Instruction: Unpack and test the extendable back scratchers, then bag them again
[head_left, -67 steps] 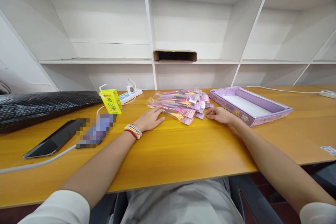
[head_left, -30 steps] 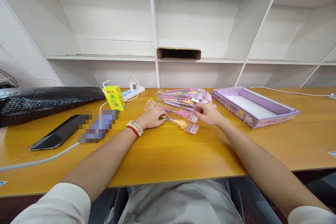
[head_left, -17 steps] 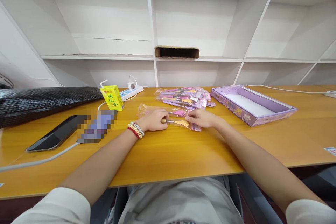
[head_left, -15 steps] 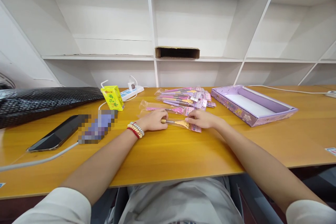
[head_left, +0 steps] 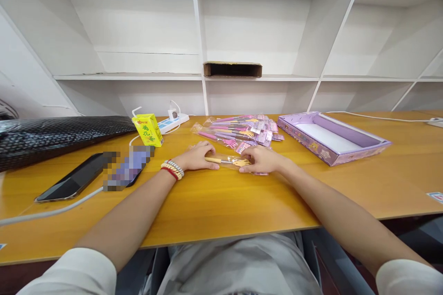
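Note:
A yellow back scratcher (head_left: 226, 162) with a small hand-shaped head lies in a clear plastic sleeve just above the tabletop, roughly level. My left hand (head_left: 198, 156) is closed on the sleeve at the handle end. At the head end, my right hand (head_left: 262, 159) pinches the sleeve and covers most of its pink card. Right behind my hands is a pile of similar pink, purple and yellow back scratchers (head_left: 238, 128) in clear sleeves. One pink back scratcher (head_left: 218, 138) lies at the front of that pile.
A shallow purple box (head_left: 332, 159) stands to the right of the pile. On the left are a yellow drink carton (head_left: 148, 130), a power strip (head_left: 173, 122), a black phone (head_left: 72, 177), a blurred-out device and a black bag (head_left: 65, 136). A cardboard box (head_left: 232, 62) sits on the shelf.
Both my hands have shifted slightly left with the yellow back scratcher. My left hand has opened away from the pink one behind it, which now lies angled against the pile.

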`<control>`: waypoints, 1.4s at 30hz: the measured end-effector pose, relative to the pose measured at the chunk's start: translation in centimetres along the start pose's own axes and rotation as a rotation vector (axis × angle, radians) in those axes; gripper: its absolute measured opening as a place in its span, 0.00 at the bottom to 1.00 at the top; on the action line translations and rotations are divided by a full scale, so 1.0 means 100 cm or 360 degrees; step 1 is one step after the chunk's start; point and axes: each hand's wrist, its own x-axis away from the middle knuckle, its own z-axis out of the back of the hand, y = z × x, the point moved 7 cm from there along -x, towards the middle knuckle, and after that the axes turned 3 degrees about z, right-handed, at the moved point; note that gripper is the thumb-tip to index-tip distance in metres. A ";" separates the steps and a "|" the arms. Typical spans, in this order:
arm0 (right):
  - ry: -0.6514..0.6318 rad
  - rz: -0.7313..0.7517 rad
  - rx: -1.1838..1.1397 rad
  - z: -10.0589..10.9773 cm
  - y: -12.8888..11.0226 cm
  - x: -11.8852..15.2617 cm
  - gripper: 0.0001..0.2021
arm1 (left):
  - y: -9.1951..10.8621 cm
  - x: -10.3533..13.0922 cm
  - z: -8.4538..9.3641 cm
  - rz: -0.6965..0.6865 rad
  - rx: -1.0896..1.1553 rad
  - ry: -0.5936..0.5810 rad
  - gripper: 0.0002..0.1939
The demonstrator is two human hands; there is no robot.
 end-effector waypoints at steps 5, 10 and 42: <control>-0.0125 -0.0033 0.0044 -0.007 0.001 0.000 0.24 | 0.022 -0.003 0.004 -0.0141 0.0065 0.0201 0.29; -0.0148 -0.0168 0.0095 -0.004 0.009 0.003 0.22 | -0.009 -0.001 0.034 0.0069 0.0170 0.0517 0.14; -0.0036 -0.0153 -0.0042 0.001 0.021 0.002 0.23 | -0.034 -0.001 0.013 -0.0003 0.0351 0.0014 0.18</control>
